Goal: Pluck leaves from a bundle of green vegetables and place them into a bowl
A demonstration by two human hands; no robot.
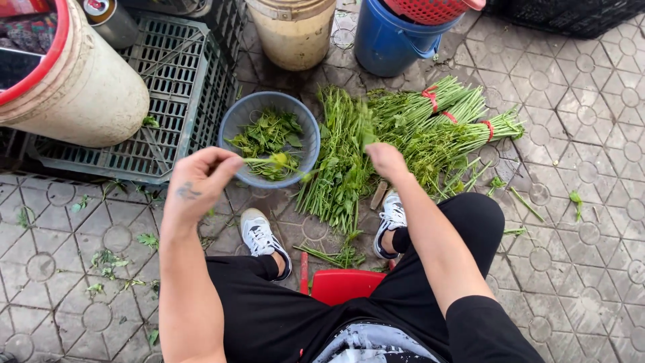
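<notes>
Two hands busy with greens, shot from above with the person sitting on a low red stool point(346, 284), knees apart, white sneakers on the paved floor point(591, 222). Left hand point(196, 181) hangs just over the near rim of a grey-blue bowl point(236, 121), grip pinched together on a short green sprig point(272, 162) that pokes out over the bowl. The bowl already has a loose heap of picked leaves point(267, 133) in it. Right hand point(387, 161) is over the pile of loose stalks point(339, 168) lying on the floor just right of the bowl, grip closed on a leafy stem point(366, 131) that's a bit blurred, so I can't tell exactly how it's held.

Further right there are bundles of the same greens point(450, 128) tied with red bands point(430, 98), touching the loose pile. Behind the bowl: a grey plastic crate point(168, 87) with a big white bucket point(87, 87) lying on it, a cream tub point(293, 33), and a blue bucket point(386, 40) with a red basket point(430, 10) in it. Bits of leaf are scattered on the paving to the left.
</notes>
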